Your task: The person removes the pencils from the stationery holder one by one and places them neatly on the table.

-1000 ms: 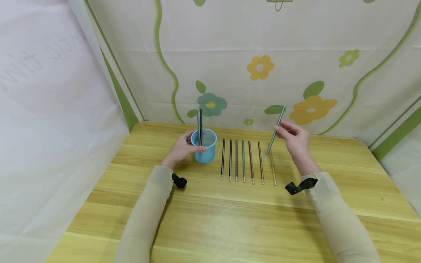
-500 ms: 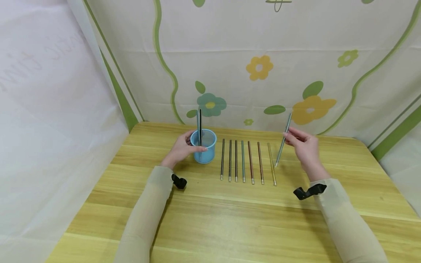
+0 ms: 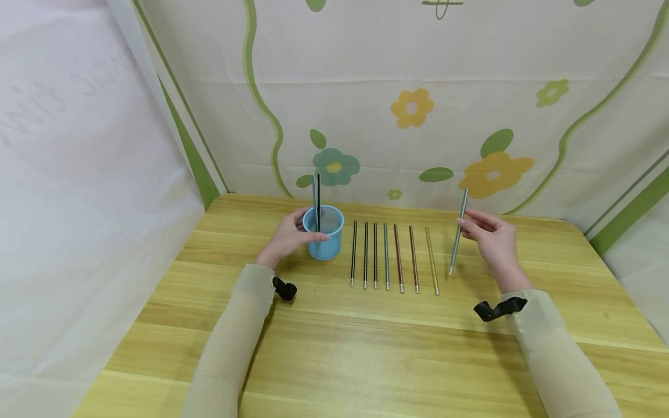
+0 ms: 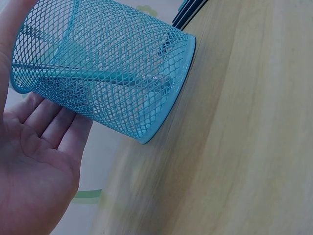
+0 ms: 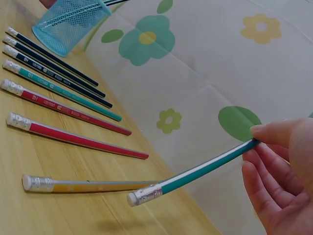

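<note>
My left hand (image 3: pixel 286 237) holds a light blue mesh pencil cup (image 4: pixel 110 63), thumb along its near side and fingers on the far side. A green pencil and a black pencil (image 3: pixel 319 200) lean inside the cup. Toward the right, my right hand (image 3: pixel 495 241) pinches a green pencil (image 5: pixel 210 167) near its upper part. Its white eraser end points down, a little above the tabletop. To its left lie black pencils (image 3: pixel 366 255), a green pencil (image 3: pixel 387 255), two red pencils (image 5: pixel 73 110) and a yellow pencil (image 3: pixel 432 261), spaced in a row with erasers toward me.
The wooden table (image 3: pixel 345 354) ends at a white flowered curtain (image 3: pixel 360 116) behind the cup and pencils. Another white cloth (image 3: pixel 94 203) hangs along the left side. A black strap (image 3: pixel 499 309) sticks out from the right wrist.
My right hand has moved right and toward me with the green pencil, from above the yellow pencil to right of the row. The pencil is lower and more upright. My left hand stays put.
</note>
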`<state>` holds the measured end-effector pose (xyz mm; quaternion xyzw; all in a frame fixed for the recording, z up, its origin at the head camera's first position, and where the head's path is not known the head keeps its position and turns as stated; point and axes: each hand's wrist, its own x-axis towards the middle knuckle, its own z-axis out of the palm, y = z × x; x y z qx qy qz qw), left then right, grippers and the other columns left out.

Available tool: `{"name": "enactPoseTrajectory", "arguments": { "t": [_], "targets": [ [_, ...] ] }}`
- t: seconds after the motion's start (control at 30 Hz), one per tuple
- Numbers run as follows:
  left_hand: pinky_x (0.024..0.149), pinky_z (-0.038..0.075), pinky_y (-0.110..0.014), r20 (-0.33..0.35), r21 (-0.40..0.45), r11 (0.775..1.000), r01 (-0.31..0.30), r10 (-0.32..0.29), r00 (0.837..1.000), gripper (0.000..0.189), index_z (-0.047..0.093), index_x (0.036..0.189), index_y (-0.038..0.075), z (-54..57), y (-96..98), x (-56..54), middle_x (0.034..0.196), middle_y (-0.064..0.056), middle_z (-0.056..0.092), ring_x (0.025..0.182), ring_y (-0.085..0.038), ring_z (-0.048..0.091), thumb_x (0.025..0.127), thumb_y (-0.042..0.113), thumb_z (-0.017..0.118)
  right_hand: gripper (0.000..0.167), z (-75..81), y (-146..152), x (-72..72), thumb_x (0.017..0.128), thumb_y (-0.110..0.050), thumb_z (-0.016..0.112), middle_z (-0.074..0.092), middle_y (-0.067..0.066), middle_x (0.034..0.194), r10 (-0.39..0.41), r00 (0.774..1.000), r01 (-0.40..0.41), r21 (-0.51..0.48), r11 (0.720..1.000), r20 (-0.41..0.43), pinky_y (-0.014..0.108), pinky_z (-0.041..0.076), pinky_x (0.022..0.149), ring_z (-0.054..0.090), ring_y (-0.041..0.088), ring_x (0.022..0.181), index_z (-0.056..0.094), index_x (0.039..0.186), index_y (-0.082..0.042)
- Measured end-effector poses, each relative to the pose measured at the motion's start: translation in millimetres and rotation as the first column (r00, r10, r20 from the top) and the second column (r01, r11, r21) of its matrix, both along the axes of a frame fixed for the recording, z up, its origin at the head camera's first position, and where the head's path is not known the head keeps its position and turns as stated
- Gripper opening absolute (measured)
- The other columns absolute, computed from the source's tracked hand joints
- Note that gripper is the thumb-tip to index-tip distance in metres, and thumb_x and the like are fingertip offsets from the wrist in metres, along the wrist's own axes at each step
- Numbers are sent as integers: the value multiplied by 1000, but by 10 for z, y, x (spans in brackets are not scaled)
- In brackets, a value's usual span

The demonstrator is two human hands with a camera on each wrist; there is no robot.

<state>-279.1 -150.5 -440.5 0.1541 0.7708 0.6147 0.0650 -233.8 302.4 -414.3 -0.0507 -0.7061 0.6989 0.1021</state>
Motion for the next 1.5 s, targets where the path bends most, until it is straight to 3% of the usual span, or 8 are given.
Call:
{"name": "enactPoseTrajectory", "arguments": {
  "t": [0.3,0.57,0.67,0.83,1.0,1.3,1.5],
  "targets": [
    [102,47,-45,0,2,1000,-2,2,1000,77,51,148,10,-7,-1,-8,133,-9,61,118,-27,59,82,20,89,49,-41,49,-9,90,-20,81,75,-7,96,-31,999,27,92,995,36,25,58,76,71,8,81,66,131,2],
    [105,45,-46,24,-9,1000,2,-2,1000,80,47,152,8,0,-7,-19,139,-14,58,122,-30,57,83,17,88,49,-116,109,6,91,-18,81,75,-8,94,-3,994,-12,148,989,106,28,58,78,71,8,80,65,131,5],
    [105,45,-45,37,-12,1000,7,-7,999,80,45,152,5,47,-2,0,139,-17,57,123,-31,57,83,14,87,53,-147,132,11,92,-22,79,74,-12,94,16,988,-49,208,977,156,30,58,80,71,7,81,63,133,6],
    [103,46,-45,41,-11,1000,10,-10,999,79,46,150,0,241,27,135,137,-18,58,121,-32,57,83,12,86,53,-209,149,14,95,-24,77,73,-13,95,56,976,-112,264,958,210,30,58,81,70,5,83,61,135,7],
    [104,45,-46,39,-9,1000,12,-12,999,81,45,150,-2,306,34,189,137,-19,58,121,-31,57,83,13,87,51,-256,128,3,94,-20,78,73,-11,94,48,972,-111,265,958,232,29,58,80,70,7,81,63,133,8],
    [104,45,-45,45,-12,1000,15,-15,999,80,45,150,-1,304,35,180,137,-18,58,121,-32,57,83,13,87,50,-308,105,-2,94,-17,77,72,-9,91,54,955,-133,258,957,291,28,59,78,69,7,79,61,133,10],
    [104,46,-46,41,-14,1000,16,-16,999,78,47,149,-1,299,31,174,138,-24,56,120,-33,58,83,13,87,52,-331,78,-15,93,-20,78,73,-3,95,56,943,-143,245,959,329,27,58,78,70,9,81,61,134,8]
  ]
}}
